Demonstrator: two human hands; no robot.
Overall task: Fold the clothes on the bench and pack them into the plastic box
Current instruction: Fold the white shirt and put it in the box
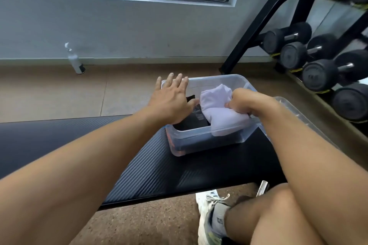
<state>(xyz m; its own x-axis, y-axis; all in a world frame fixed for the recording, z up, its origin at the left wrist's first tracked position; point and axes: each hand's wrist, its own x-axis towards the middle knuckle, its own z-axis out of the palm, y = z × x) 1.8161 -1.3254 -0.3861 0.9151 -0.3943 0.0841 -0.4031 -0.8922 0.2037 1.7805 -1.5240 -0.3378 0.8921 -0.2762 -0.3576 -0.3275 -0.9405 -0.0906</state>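
A clear plastic box (207, 138) stands on the black bench (151, 167), near its right end. Dark folded clothes (194, 120) lie inside it. On top of them, at the right side of the box, sits a bundled white garment (216, 105). My right hand (246, 101) grips that white garment from the right, fingers curled into the cloth. Over the box's left side hovers my left hand (172, 99), fingers straight and spread; its thumb reaches toward the dark clothes.
The box's clear lid (298, 115) lies behind the box on the right. A dumbbell rack (310, 53) fills the right side. A white spray bottle (75, 61) stands on the floor by the wall. My knee and shoe (211, 217) are below the bench edge.
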